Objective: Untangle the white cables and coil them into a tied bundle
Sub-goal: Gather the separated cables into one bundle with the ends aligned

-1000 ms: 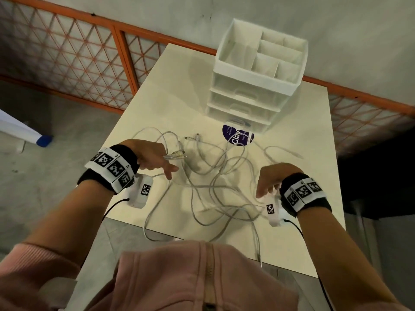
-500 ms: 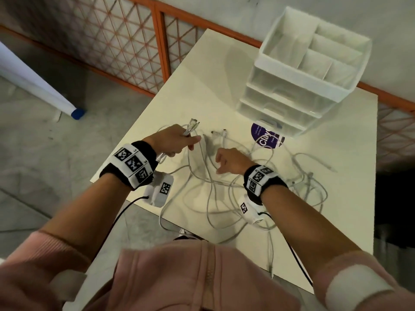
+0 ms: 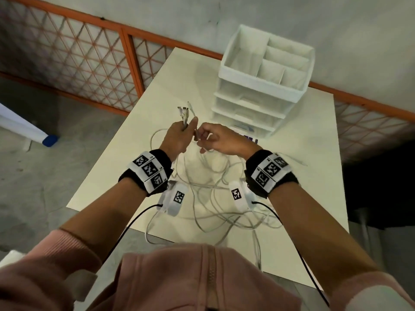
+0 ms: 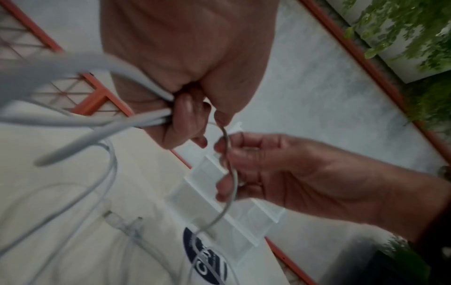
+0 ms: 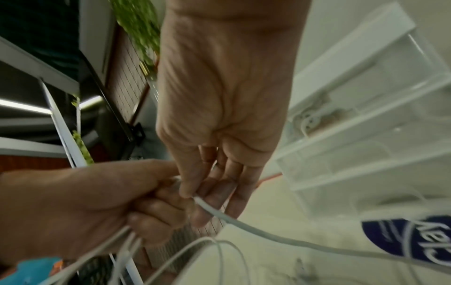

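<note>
Both hands are raised above the middle of the worktop (image 3: 134, 167). The left hand (image 3: 177, 138) grips several white cables (image 3: 206, 182) in its curled fingers (image 4: 187, 108), plug ends (image 3: 184, 113) sticking up past the thumb. The right hand (image 3: 221, 140), just beside it, pinches a single strand (image 5: 244, 223) between thumb and fingers. The rest of the tangle sprawls toward the near edge, two loops hanging over it. One white drawer organiser (image 3: 265, 81) stands at the far side, beside a round purple sticker (image 5: 415, 241).
</note>
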Motion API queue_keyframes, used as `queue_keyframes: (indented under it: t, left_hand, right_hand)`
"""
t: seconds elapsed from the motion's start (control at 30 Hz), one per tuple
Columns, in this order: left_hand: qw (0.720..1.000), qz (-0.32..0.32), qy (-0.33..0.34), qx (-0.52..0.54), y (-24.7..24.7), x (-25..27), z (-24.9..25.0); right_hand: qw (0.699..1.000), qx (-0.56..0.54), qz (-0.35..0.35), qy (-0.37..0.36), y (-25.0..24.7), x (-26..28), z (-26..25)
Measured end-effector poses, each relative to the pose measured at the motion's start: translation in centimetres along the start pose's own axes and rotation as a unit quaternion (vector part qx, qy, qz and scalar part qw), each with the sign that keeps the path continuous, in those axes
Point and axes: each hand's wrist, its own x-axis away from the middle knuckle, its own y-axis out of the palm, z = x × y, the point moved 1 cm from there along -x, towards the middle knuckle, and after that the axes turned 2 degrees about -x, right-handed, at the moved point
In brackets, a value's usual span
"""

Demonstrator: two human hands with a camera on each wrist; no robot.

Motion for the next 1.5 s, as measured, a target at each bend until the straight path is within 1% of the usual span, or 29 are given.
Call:
queue_keyframes:
  t: [0.03,0.1,0.13,0.2,0.27,0.33,0.4,0.43,0.5,0.57,0.6,0.67,0.77,0.83,0.9,0.97,1.03,1.07,1.13,1.2,1.3,1.37,1.43,1.47,1.5]
  left_hand:
    - [0.999,-0.007,0.027,0.021,0.5,0.1,0.6]
    - [0.997,0.005,0.074,0.027,1.2,0.1,1.4]
    - [0.996,0.025,0.087,0.021,1.2,0.1,1.7]
    - [0.991,0.08,0.106,0.028,1.0,-0.1,2.3]
    - [0.981,0.132,0.118,0.082,0.1,-0.1,3.1]
    - [0.963,0.163,0.101,0.189,-1.3,-0.2,3.8]
    - [0.938,0.184,0.094,0.277,-2.6,-0.3,4.1]
    - [0.931,0.198,0.096,0.293,-3.2,-0.3,4.1]
    - [0.926,0.228,0.103,0.282,-4.1,-0.5,3.5]
    - [0.933,0.236,0.123,0.243,-4.5,-0.8,2.6]
    - [0.94,0.224,0.14,0.214,-4.5,-0.8,2.2]
    - [0.957,0.166,0.178,0.158,-3.7,-0.6,2.0]
    - [0.974,0.062,0.206,0.074,-1.3,0.7,2.9]
    - [0.974,0.017,0.225,0.035,0.2,1.8,3.9]
    - [0.971,-0.009,0.237,0.031,1.2,2.5,4.5]
    - [0.97,-0.046,0.228,0.063,1.6,2.9,4.7]
    - [0.97,-0.085,0.211,0.089,1.6,3.0,4.9]
    - [0.971,-0.082,0.211,0.077,1.5,3.0,5.0]
    - [0.973,-0.033,0.225,0.033,1.2,2.7,5.2]
    - [0.97,0.039,0.239,0.008,0.7,2.3,5.3]
    - [0.964,0.138,0.226,-0.008,-0.2,1.7,4.9]
    - [0.961,0.187,0.205,0.014,-1.0,1.1,4.5]
    - [0.952,0.235,0.18,0.072,-2.1,0.3,4.0]
    - [0.948,0.253,0.167,0.098,-2.6,-0.1,3.7]
    - [0.946,0.266,0.15,0.108,-3.0,-0.5,3.3]
  right_hand:
    - [1.0,-0.001,0.002,-0.005,-0.3,0.3,-0.5]
    - [1.0,-0.025,0.001,-0.003,-0.8,0.9,-1.0]
    - [0.999,-0.035,0.004,0.002,-1.1,1.1,-1.0]
    - [1.0,0.006,0.005,0.023,-1.7,1.8,-0.5]
    - [0.994,0.088,-0.034,0.054,-2.4,2.8,1.2]
    - [0.986,0.13,-0.054,0.091,-3.1,3.9,3.8]
    - [0.988,0.099,-0.024,0.118,-4.1,5.5,6.4]
    - [0.99,0.068,0.001,0.122,-4.6,6.4,7.5]
    - [0.992,0.009,0.056,0.113,-5.7,8.1,9.0]
    - [0.989,-0.044,0.102,0.097,-6.6,9.2,9.4]
    - [0.987,-0.062,0.119,0.089,-7.0,9.4,9.0]
    - [0.987,-0.052,0.136,0.072,-7.8,9.0,7.1]
    - [0.993,0.048,0.11,0.023,-8.1,7.8,2.6]
    - [0.993,0.071,0.095,-0.004,-7.9,7.1,-0.5]
    - [0.993,0.07,0.089,-0.019,-7.8,6.7,-2.9]
    - [0.995,0.066,0.073,-0.028,-7.7,6.7,-4.3]
    - [0.996,0.067,0.058,-0.027,-7.6,6.9,-4.5]
    - [0.996,0.064,0.055,-0.024,-7.6,7.0,-4.1]
    - [0.997,0.051,0.056,-0.01,-7.5,7.2,-2.5]
    - [0.996,0.056,0.058,0.022,-7.2,7.5,0.1]
    - [0.994,0.072,0.028,0.078,-6.4,7.8,4.4]
    - [0.986,0.112,0.004,0.124,-6.2,8.1,7.2]
    - [0.966,0.179,-0.024,0.185,-6.3,8.8,10.4]
    - [0.961,0.187,-0.029,0.204,-6.3,9.3,11.6]
    - [0.961,0.178,-0.017,0.209,-6.3,9.7,12.7]
